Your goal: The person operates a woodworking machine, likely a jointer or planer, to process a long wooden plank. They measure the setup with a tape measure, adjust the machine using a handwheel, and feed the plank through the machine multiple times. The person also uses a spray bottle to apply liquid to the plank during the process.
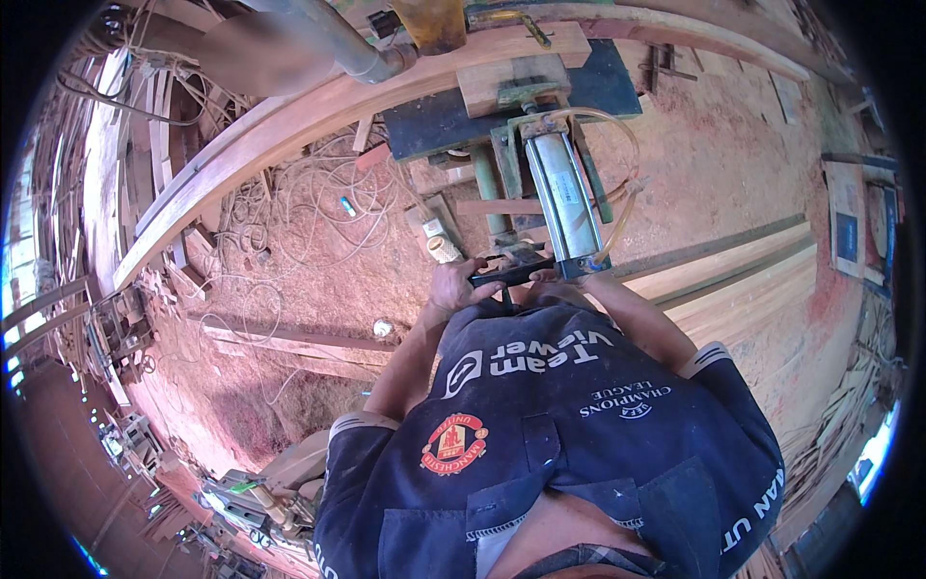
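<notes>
My left hand (455, 286) is closed around the left end of a dark flat bar (511, 273) just in front of my chest. My right hand (548, 279) touches the bar's right end. It is mostly hidden under the bar and the base of a shiny metal cylinder (564, 188), so its grip is unclear. The cylinder runs away from me to a wooden block (511, 82) on a dark blue machine table (603, 87). A clear hose (627, 188) loops beside the cylinder. My dark blue shirt fills the lower middle of the view.
A long curved wooden beam (241, 145) crosses the upper left. Loose cables (318, 207) lie on the sawdust floor beside me. Pale planks (743, 275) stretch to the right. Wood offcuts and machines crowd the left and lower-left rim.
</notes>
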Tool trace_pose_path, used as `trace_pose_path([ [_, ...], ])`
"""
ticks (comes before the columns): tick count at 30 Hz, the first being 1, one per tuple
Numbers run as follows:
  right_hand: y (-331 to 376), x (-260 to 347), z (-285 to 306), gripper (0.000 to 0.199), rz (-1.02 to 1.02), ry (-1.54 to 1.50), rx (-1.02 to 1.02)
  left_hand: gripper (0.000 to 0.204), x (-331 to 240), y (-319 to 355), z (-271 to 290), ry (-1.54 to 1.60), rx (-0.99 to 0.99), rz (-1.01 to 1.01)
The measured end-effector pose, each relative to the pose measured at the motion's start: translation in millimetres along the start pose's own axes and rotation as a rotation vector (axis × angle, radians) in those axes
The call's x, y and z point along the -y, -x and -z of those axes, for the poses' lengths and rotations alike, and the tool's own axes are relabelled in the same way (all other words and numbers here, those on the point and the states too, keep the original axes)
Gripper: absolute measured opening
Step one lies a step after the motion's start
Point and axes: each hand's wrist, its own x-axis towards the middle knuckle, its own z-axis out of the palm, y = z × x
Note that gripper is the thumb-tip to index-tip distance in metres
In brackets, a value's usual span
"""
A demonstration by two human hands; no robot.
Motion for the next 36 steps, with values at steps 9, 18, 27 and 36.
trace_pose_path([
  [9,2.9,-1.1,1.7,0.088,-0.003,-0.001,0.014,0.060,-1.2,-0.5,1.1,0.014,0.003,0.001],
  [18,6.2,-2.3,3.3,0.088,-0.009,-0.001,0.028,0.063,1.0,0.1,-3.1,0.005,-0.038,-0.033],
  [27,6.6,-0.3,1.6,0.089,-0.011,-0.005,0.039,0.065,4.7,0.2,-5.0,0.020,-0.046,-0.042],
  [36,7.8,0.1,2.3,0.090,-0.018,-0.004,0.045,0.064,-2.2,1.1,0.0,-0.012,-0.020,-0.019],
])
